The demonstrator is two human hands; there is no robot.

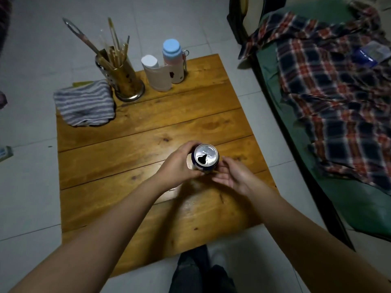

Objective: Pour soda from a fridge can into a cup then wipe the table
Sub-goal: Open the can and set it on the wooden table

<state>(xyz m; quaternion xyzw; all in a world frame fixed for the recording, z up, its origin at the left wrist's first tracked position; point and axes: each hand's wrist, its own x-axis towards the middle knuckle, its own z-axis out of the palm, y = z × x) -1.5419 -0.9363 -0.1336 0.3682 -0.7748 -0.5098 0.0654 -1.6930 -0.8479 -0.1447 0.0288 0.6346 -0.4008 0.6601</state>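
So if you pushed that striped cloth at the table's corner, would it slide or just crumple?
The striped cloth lies folded in soft rumples, so it is probably floppy and would bunch rather than slide whole. It looks light. One edge overhangs the wooden table, so a push outward might drop it.

Head view, steeply down over table

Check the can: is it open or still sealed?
Open. The can, gripped upright by the left hand, shows a dark hole in its silver top.
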